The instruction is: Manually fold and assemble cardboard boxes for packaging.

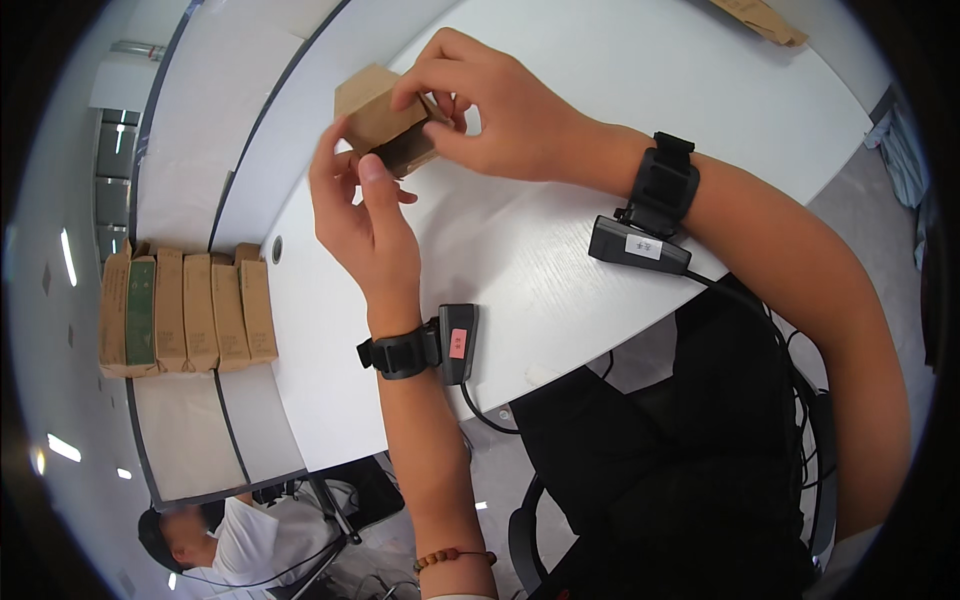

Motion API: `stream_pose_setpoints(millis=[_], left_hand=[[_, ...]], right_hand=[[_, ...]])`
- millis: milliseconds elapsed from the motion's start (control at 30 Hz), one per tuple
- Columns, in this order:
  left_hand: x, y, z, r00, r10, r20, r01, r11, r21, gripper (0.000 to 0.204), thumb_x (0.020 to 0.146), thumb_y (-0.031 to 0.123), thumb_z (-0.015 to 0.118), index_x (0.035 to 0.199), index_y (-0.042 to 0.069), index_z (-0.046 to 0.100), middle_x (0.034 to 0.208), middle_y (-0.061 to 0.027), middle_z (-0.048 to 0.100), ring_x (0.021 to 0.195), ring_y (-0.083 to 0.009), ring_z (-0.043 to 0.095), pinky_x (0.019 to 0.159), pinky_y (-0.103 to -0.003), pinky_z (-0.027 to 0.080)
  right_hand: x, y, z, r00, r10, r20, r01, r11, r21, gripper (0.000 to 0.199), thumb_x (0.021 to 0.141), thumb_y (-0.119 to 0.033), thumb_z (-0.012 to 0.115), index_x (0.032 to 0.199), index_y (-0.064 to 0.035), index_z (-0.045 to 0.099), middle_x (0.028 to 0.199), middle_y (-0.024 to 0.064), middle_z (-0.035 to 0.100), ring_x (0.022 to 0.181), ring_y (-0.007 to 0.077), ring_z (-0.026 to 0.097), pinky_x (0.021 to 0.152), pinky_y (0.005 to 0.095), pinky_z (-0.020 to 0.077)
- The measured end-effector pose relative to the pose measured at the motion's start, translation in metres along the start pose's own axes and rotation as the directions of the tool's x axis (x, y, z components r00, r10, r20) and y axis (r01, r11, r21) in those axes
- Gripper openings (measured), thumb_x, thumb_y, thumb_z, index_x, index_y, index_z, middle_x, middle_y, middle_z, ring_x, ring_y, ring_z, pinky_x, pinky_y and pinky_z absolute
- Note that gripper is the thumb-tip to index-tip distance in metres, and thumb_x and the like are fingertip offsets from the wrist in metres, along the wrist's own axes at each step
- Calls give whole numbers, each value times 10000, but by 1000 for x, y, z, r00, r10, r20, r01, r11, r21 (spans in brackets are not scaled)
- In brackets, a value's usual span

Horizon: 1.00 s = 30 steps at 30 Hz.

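A small brown cardboard box [376, 108] is held up between my hands over the far left part of the white table [540, 235]. One end of it gapes toward me, and the inside looks dark. My left hand [370, 225] is closed on the near left side, its thumb raised by the opening and its fingers partly behind. From the right, my right hand [495, 110] grips the rim of the opening between thumb and fingers. The far faces of the box are hidden.
Several brown cartons [200, 310], one with a green face, stand in a row along the partition at the left. A flat brown paper piece [765, 20] lies at the table's far edge. Cabled black devices are strapped to both wrists. Another person [235, 540] sits at lower left.
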<state>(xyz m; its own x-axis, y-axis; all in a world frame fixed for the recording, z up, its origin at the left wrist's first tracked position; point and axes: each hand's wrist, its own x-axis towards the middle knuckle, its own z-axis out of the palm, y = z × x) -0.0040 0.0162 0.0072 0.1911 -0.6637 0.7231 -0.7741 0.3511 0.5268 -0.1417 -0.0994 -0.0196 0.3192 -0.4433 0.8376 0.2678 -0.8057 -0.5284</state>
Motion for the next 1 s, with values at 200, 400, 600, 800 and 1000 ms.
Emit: stream_pose_setpoints(millis=[200,400,600,800,1000], left_hand=[[2,7,-2,989,-138,-54,116,949,-294,484,997,124,513,1452,1,402,958,-59,551,820,-141,614,591,-306,568],[0,2,-3,995,-99,-25,87,952,-294,500,993,114,553,1461,23,403,958,-41,528,828,-135,597,628,-289,568],[1,-1,-5,994,70,86,-70,998,-1,261,1001,70,551,1238,22,650,1016,-48,512,897,-125,573,667,-271,573],[0,-7,-9,990,111,91,-117,991,63,230,1003,73,551,1173,19,697,1106,-55,493,942,-129,581,754,-290,596],[1,-2,-5,994,67,85,-69,997,27,261,987,50,570,1230,27,662,1159,-66,489,1000,-139,564,839,-319,589]], right_hand=[[6,-5,-3,990,128,54,-138,943,303,501,794,-3,603,1294,-28,587,979,75,532,826,184,620,764,326,547],[7,-1,-8,869,373,325,-495,671,552,641,786,17,584,1422,-57,549,998,79,531,944,222,634,913,352,581],[9,-1,-13,872,358,332,-482,522,704,548,818,12,567,1358,-74,608,1064,113,578,1083,247,626,1015,409,564],[10,-2,-14,875,364,320,-483,597,641,519,827,-6,594,1339,-84,622,1046,110,611,1047,227,640,1014,407,561],[10,-4,-14,884,376,279,-467,677,568,502,812,-11,635,1310,-69,634,1006,91,598,959,193,645,929,358,593]])
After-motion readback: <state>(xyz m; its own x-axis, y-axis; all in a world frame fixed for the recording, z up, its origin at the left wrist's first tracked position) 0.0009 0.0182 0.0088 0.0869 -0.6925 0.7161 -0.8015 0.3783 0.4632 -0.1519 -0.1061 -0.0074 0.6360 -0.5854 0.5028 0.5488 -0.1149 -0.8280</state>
